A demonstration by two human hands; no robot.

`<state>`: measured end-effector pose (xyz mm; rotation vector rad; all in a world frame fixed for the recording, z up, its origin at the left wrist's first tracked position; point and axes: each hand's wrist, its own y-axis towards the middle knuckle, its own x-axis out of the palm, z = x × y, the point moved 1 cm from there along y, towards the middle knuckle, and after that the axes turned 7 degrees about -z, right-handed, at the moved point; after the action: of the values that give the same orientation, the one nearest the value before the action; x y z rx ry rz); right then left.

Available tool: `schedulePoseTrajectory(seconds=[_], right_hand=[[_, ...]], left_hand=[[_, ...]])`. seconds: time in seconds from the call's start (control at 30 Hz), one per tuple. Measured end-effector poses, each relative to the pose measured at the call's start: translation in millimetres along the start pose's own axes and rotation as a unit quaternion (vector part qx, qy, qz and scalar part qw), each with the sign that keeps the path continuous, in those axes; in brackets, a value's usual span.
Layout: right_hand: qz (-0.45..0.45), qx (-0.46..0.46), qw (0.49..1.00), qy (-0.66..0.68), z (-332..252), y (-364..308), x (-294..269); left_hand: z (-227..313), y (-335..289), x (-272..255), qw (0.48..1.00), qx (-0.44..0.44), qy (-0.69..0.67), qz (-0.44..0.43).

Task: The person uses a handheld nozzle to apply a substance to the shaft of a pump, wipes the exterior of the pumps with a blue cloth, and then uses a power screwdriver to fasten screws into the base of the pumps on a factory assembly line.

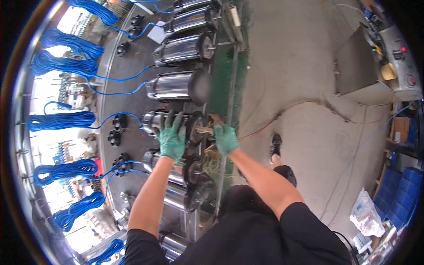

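The long dark counter (134,59) runs lengthwise beside me, its far end cut off above and its near end partly behind my black shirt (265,234). Silver-and-black cylinders lie across it in a row, toward its right edge; the one I'm working at, a motor-like cylinder (152,123), sits about midway along, its round end facing that edge. Blue cable coils (62,121) lie beyond the left edge, with strands crossing the counter to the cylinders. My left hand (172,139), in a green glove, is laid over the cylinder's body — fingers spread, not closed round it — and hides much of its side. My right hand (226,139), gloved likewise, is at the right edge, fingers bent; I cannot tell how tightly they close or on what. Well past that edge, a white plastic bag (367,214) carries blue print, too small and creased to make out. A pale sheet (156,33) lies toward the counter's far end; I see no legible writing on it. Small black parts (114,138) sit near the left edge. Smallest is a tan piece (204,130) at the cylinder's end — partly covered, its kind unclear.
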<state>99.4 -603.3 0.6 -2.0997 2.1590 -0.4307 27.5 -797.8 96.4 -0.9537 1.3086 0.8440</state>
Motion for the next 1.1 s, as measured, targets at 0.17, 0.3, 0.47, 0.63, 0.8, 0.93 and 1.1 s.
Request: schedulePoseTrajectory(seconds=[0.17,0.3,0.47,0.63,0.8,0.93,1.1], right_hand=[[-0.045,0.02,0.999,-0.007,13,1,3],[0.032,-0.041,0.999,-0.015,8,5,-29],[0.093,0.011,0.994,0.058,-41,49,-75],[0.102,-0.006,0.993,0.058,-27,120,-66],[0.125,-0.059,0.986,0.089,-11,144,-48],[0.12,-0.055,0.989,0.058,-12,146,-45],[0.065,-0.013,0.998,-0.01,-19,149,-53]], left_hand=[[-1,-9,-13,0.999,0.008,-0.039,0.009],[1,9,-33,0.996,0.042,-0.063,0.053],[18,77,-55,0.99,0.069,-0.078,0.094],[20,146,-38,0.994,0.054,-0.039,0.082],[9,166,-17,0.997,-0.039,-0.071,0.012],[7,164,-6,0.998,-0.046,-0.034,0.017],[13,165,-8,0.998,-0.05,-0.027,0.013]])
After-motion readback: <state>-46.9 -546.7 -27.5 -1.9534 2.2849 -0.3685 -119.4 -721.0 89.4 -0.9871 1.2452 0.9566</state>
